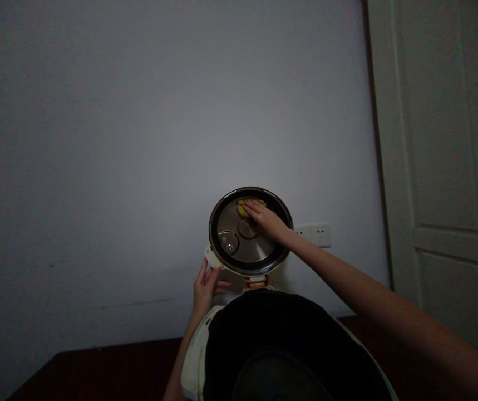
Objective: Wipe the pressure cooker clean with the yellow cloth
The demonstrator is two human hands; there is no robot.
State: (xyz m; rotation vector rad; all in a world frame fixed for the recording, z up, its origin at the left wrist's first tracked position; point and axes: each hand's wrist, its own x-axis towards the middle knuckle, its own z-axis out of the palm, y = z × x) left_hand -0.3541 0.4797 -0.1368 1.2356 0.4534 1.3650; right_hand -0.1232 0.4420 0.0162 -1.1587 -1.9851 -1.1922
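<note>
A rice cooker point(199, 362) stands close in front of me with its round lid point(250, 231) raised upright, the metal inner face towards me. My right hand point(267, 220) presses a yellow sponge point(245, 207) against the top of that inner plate, fingers laid over it. My left hand point(206, 285) steadies the lid's lower left edge, fingers curled by a white tab point(212, 258). The dark inner pot point(280, 345) gapes open below the lid.
A plain white wall fills the background, with a white power socket point(317, 234) just right of the lid. A white door point(447, 167) stands at the right. The cooker rests on a dark wooden table point(97, 373).
</note>
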